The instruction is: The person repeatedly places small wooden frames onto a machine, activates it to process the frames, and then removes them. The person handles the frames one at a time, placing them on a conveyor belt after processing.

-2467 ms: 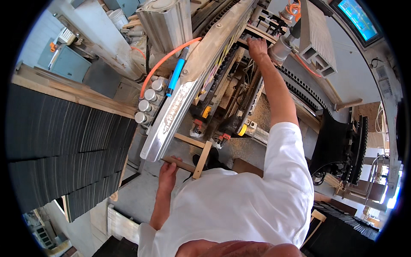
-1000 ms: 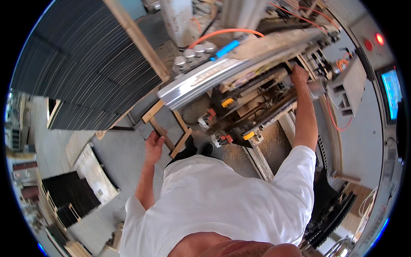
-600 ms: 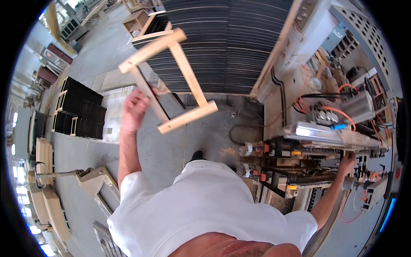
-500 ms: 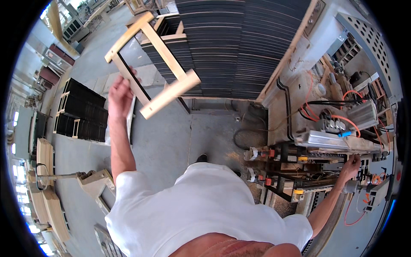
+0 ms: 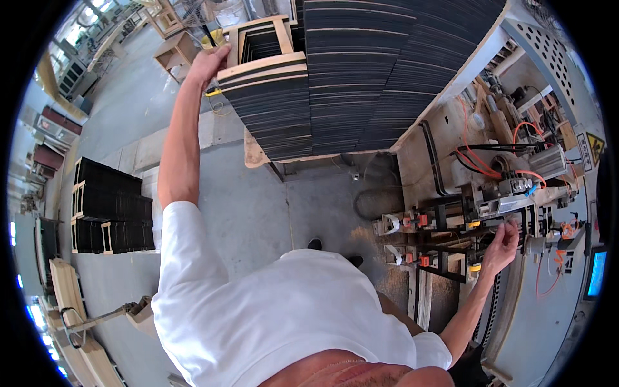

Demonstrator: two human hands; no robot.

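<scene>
My left hand (image 5: 211, 63) reaches far forward and grips the left side of a wooden frame (image 5: 271, 66). That frame has pale rails and dark edges, and it lies on top of a tall stack of similar frames (image 5: 274, 113). On the right, my right hand (image 5: 501, 250) is by the metal clamping machine (image 5: 503, 205), its fingers drawn together. Whatever sits between those fingertips, if anything, is too small to make out. Dark frame pieces (image 5: 445, 248) lie in the machine beside red and yellow fittings.
A high wall of stacked dark-edged frames (image 5: 361, 77) stands ahead. More dark stacks (image 5: 109, 200) stand on the floor at left, with pale boards (image 5: 68, 290) nearer me. Orange hoses (image 5: 474, 161) run over the machine. A lit screen (image 5: 597, 272) is at far right.
My left hand has carried the wooden frame forward and laid it on the stack. My right hand has drawn back a little to the left along the machine. The view has shifted.
</scene>
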